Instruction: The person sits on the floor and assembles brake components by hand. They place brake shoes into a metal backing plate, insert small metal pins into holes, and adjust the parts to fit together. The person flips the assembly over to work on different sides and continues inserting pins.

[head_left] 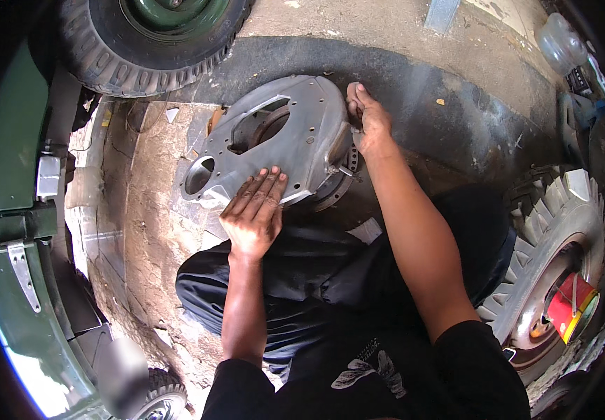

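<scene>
A large grey metal housing plate (283,143), pear-shaped with a big cut-out, a smaller round hole and several bolt holes, lies tilted before me. My left hand (252,210) rests flat on its near edge, fingers stretched out on the metal. At its right rim is my right hand (369,120), fingers curled and pressed together; what they hold, if anything, is hidden. Just below that hand a bolt-like pin (345,171) sticks out from the plate's side. Beneath the plate a round metal part with a ring of holes (332,192) shows partly.
A dark sheet (414,98) covers the floor beyond the plate. A wheel with a green rim (141,59) stands at far left, beside green vehicle bodywork (12,161). On the right lies a tyre (561,238) with a red and yellow can (570,308); a clear plastic bottle (560,43) is behind.
</scene>
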Tool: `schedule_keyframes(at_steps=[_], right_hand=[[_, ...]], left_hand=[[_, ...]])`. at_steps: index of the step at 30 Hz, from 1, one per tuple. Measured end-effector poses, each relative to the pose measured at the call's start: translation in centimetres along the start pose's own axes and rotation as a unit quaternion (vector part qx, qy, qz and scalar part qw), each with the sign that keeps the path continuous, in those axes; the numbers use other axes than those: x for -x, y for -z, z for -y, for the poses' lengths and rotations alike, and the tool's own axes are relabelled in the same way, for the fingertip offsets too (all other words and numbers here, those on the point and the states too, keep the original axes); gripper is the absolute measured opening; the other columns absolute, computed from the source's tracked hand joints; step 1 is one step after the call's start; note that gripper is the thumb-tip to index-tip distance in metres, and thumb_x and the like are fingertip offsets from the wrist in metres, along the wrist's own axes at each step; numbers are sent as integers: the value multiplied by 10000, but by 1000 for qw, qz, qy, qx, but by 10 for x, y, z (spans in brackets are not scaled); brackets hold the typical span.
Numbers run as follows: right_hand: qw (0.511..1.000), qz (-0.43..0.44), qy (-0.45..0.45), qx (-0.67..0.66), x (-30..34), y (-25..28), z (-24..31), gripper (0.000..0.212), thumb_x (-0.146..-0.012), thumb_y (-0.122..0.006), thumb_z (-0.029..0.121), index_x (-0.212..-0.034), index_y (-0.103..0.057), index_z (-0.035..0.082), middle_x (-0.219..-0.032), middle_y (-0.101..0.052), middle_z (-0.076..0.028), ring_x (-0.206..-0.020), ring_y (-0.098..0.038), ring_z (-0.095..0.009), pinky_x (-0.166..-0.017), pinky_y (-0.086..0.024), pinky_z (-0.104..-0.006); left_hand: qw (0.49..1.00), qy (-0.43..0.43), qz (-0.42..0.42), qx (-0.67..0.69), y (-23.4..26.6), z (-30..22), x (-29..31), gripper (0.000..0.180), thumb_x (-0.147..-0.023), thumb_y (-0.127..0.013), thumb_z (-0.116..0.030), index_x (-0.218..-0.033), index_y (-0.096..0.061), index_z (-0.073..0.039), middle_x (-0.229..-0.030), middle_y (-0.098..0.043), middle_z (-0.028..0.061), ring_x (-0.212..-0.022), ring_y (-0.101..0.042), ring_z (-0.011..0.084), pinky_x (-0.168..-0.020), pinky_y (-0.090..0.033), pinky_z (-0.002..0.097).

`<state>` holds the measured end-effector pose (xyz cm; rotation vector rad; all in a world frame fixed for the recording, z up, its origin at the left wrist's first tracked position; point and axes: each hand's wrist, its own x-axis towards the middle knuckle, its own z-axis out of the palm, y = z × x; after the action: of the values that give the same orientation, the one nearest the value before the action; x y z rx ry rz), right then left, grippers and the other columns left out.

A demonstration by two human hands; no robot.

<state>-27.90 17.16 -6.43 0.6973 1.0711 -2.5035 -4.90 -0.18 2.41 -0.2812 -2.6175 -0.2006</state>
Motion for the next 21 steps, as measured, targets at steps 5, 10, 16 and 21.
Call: schedule_keyframes(at_steps=[5,10,16,21], right_hand=[[991,-41,51,112,6,-3,4,238,-954,-848,289,-1097,-778,113,-948,-737,39,-833,-625,-75,-704,-492,-235],[990,-107,42,87,-21,22,4,222,-974,-825,280,-1101,-769,106,-1020,-775,22,-888,-671,-101,-719,-489,-249],[949,-89,249,172,-15,4,21,295,-1039,-746,247,-1270,-681,76,-1156,-805,-26,-980,-757,-167,-828,-510,-338],[954,-13,204,219,13,-13,38,352,-1025,-764,253,-1303,-695,49,-1152,-788,-70,-1007,-757,-172,-826,-522,-334]], left_hand=[[998,-43,30,37,-13,-3,12,515,-771,-837,-172,-1282,-785,-139,-1318,-769,36,-1217,-733,233,-1106,-563,487],[996,-58,17,63,-39,-19,14,562,-725,-856,-196,-1281,-785,-151,-1314,-767,16,-1151,-733,214,-1104,-568,487],[995,-38,28,89,-49,-28,16,621,-708,-865,-190,-1321,-765,-185,-1370,-737,-19,-1136,-712,203,-1140,-544,471],[992,-15,56,110,-50,-26,21,700,-704,-873,-193,-1388,-727,-222,-1424,-693,-54,-1131,-675,197,-1154,-528,458]])
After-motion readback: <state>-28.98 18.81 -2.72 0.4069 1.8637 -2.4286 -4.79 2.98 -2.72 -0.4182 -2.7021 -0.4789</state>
